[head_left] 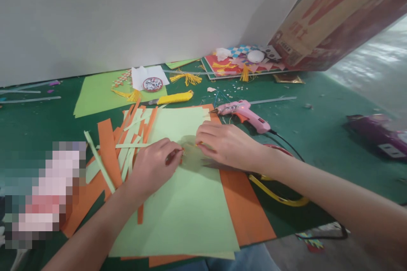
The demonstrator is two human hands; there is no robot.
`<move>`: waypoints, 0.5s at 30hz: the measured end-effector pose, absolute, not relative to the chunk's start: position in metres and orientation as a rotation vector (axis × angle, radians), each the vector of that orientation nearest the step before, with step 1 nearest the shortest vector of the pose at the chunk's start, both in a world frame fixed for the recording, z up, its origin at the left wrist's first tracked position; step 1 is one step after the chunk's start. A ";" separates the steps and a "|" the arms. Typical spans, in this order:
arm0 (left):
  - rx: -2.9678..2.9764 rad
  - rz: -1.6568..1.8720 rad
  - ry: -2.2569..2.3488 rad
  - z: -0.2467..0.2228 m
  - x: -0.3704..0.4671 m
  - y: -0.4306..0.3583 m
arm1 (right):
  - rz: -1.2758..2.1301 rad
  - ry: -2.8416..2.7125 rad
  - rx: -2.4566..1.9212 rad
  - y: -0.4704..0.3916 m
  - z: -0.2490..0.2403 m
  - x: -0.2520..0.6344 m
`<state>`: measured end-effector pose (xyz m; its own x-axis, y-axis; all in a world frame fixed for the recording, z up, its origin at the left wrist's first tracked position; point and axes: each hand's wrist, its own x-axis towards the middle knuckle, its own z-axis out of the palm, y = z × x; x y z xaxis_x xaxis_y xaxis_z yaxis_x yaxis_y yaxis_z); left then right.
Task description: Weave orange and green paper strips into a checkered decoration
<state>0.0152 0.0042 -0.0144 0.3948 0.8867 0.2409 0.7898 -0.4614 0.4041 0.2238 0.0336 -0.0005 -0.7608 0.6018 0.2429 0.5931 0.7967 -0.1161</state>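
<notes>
Over a stack of light green paper [184, 216], my left hand [155, 163] is closed in a pinch on a small orange piece [182, 156], mostly hidden by the fingers. My right hand [224, 142] also pinches, with a bit of orange showing at its fingertips; what it is I cannot make out. A short gap separates the two hands. Under my right hand and forearm lie scissors [273, 192] with yellow and red handles, the blades on the paper. Cut green and orange paper strips [127, 148] lie beside my left hand.
A pink glue gun [251, 116] with a black cord rests beyond my right hand. Farther back are a yellow utility knife [174, 97], yellow tassels [187, 78] and a red board of paper pieces [206, 65]. A purple packet [378, 135] lies at right, orange sheets [244, 207] beneath the green.
</notes>
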 end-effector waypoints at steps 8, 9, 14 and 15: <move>2.430 0.658 1.466 -0.015 0.015 0.005 | -0.075 -2.803 -0.903 0.032 -0.003 0.220; 2.422 0.662 1.479 -0.015 0.015 0.004 | -0.087 -2.815 -0.909 0.031 -0.004 0.220; 2.440 0.651 1.498 -0.015 0.015 0.003 | -0.112 -2.857 -0.928 0.030 -0.005 0.219; 2.457 0.639 1.486 -0.015 0.015 0.003 | -0.111 -2.863 -0.930 0.030 -0.005 0.219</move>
